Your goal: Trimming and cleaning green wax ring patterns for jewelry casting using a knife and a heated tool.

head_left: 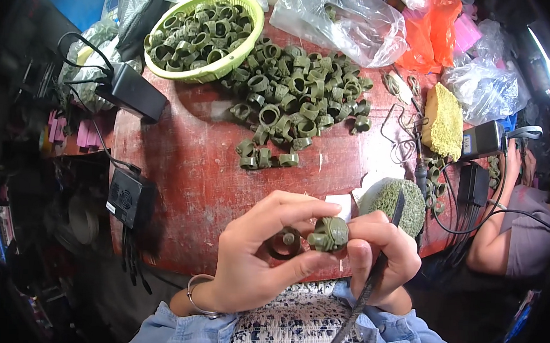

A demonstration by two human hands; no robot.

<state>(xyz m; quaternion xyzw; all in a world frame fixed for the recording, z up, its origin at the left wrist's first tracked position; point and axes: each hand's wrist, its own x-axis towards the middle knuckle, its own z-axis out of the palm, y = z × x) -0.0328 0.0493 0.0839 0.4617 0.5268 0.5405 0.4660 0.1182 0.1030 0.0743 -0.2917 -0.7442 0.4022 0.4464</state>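
Observation:
Near the table's front edge, my left hand (260, 247) is closed, pinching a dark green ring (329, 234) with a bulky, carved-looking top between thumb and fingers. A second, darker round ring shape (284, 243) shows inside the curl of my left fingers; whether they touch it I cannot tell. My right hand (385, 256) is closed around a long, thin dark file (363, 295), which slants from upper right to lower left. The right fingertips also meet the green ring's right side. Beyond my hands, many similar green rings (300, 90) lie in a loose heap.
A lime-green basket (248, 55) full of rings stands at the back left. A rough green pad (400, 202) and a yellow sponge (443, 123) lie on the right, near cables and a black adapter (483, 140). Black boxes (132, 193) hang at the left edge. Another person's arm (494, 231) is at far right.

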